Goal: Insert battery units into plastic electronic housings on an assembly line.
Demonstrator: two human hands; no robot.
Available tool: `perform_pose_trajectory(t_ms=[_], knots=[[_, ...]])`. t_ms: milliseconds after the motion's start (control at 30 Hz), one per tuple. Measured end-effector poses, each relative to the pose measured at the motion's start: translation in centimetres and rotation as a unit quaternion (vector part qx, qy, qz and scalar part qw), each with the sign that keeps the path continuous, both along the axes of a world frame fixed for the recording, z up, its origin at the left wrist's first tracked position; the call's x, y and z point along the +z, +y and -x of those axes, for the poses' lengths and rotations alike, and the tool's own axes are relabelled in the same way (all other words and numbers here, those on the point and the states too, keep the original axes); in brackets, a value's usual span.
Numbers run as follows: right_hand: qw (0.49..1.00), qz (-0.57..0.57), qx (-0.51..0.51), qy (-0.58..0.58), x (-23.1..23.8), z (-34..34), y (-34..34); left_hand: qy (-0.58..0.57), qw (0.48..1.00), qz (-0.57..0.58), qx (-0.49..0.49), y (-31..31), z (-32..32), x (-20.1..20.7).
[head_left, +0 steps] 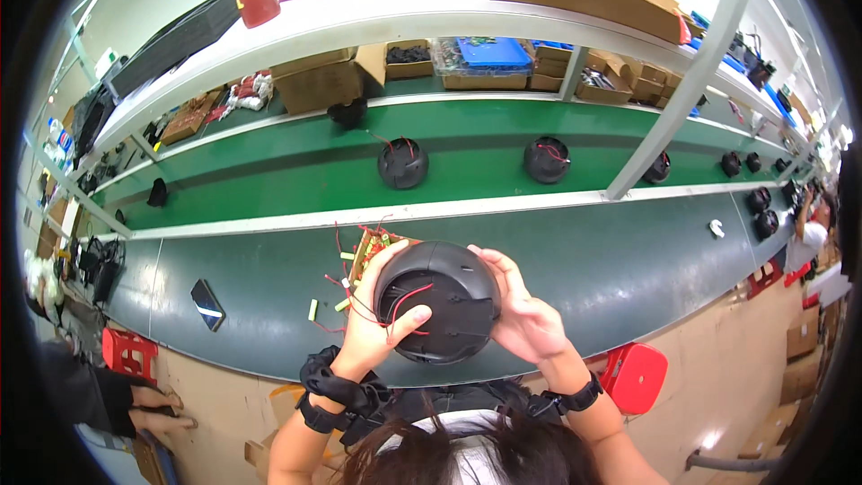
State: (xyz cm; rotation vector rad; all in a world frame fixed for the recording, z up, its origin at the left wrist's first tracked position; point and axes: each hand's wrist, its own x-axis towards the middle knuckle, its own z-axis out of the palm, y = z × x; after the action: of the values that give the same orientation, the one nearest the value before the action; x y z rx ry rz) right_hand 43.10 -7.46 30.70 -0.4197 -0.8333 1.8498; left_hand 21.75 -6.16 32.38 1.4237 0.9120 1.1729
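Note:
Between my two hands, above the near edge of the dark green bench, is a black round plastic housing [460, 330] with its hollow side facing up. My left hand [375, 323] grips its left side, the thumb over the opening next to thin red wires [392, 305]. Against the right side presses my right hand [528, 319], its fingers curled along the outer wall and partly hidden behind it. Just beyond my left hand a small box [361, 262] holds yellow-green cylindrical pieces with red wires. A loose yellow-green piece [312, 310] lies left of it.
A dark phone [207, 304] lies on the bench at left. Beyond a white rail, a green conveyor belt [296, 175] carries similar black housings [402, 163]. A slanting metal post [687, 81] supports the shelf above. Red stools [634, 377] stand by the bench; people sit on both sides.

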Motion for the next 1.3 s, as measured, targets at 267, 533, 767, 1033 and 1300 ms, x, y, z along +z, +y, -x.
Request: perform_pose_trajectory(t_ms=[267,533,767,1033,1300], knots=[[0.976,-0.066,0.050,-0.203,-4.8,4.0,6.8,0.027,0.999,0.023,0.037,1.9,5.2,-4.7],[0.967,-0.004,0.160,-0.198,-9.4,16.1,22.0,0.150,0.971,0.027,0.183,14.4,18.1,-9.2],[0.949,0.027,-0.024,-0.313,-19.0,24.7,34.2,-0.038,0.985,0.012,0.171,28.2,23.7,-21.0],[0.930,0.126,-0.042,-0.344,-24.4,26.9,40.2,0.126,0.980,-0.012,0.157,35.7,27.1,-29.2],[0.904,0.111,-0.088,-0.404,-24.5,28.0,39.1,0.240,0.945,-0.052,0.214,34.3,26.9,-27.7]])
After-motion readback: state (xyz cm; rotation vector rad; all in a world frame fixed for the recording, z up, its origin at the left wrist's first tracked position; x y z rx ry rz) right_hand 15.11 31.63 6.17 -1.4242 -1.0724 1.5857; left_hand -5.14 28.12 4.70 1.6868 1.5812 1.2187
